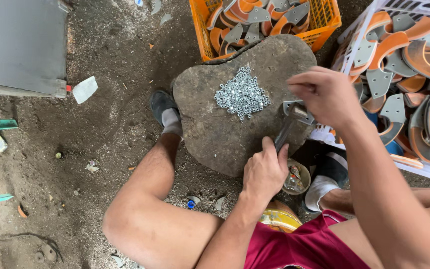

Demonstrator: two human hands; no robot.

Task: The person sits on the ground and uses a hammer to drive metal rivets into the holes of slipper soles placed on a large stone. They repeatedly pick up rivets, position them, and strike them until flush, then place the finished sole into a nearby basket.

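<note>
A flat brown stone lies between my feet, with a pile of several small silver nuts on it. My left hand grips the handle of a hammer, whose head lies at the stone's right edge. My right hand is curled over a grey metal piece right by the hammer head, with its fingers bunched together. Most of that piece is hidden under the hand.
An orange crate of orange-and-grey curved parts stands behind the stone. A white crate of the same parts is at the right. A small tin sits by my right foot, a grey box at top left. The ground is dirt with litter.
</note>
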